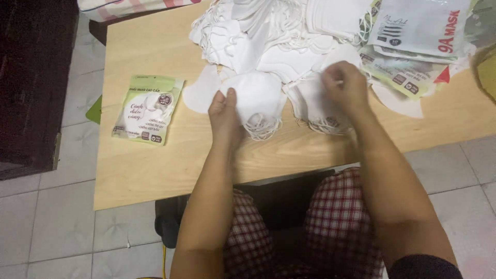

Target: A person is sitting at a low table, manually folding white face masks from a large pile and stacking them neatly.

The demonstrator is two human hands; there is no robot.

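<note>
— Fingers of the left hand (pixel 226 114) pinch a folded white fabric mask (pixel 257 95); which step?
— Sorting, I'd judge. Right hand (pixel 345 82), at three o'clock, grips another white mask (pixel 314 101); next needs careful alignment.

The heap of white fabric face masks (pixel 274 36) at 12 o'clock runs past the top edge; the right hand (pixel 345 85) hides its fingertips' grip.

White face mask (pixel 257 98) flat on wooden table; second white mask (pixel 315 101) beside it, ear loops bunched.
</note>
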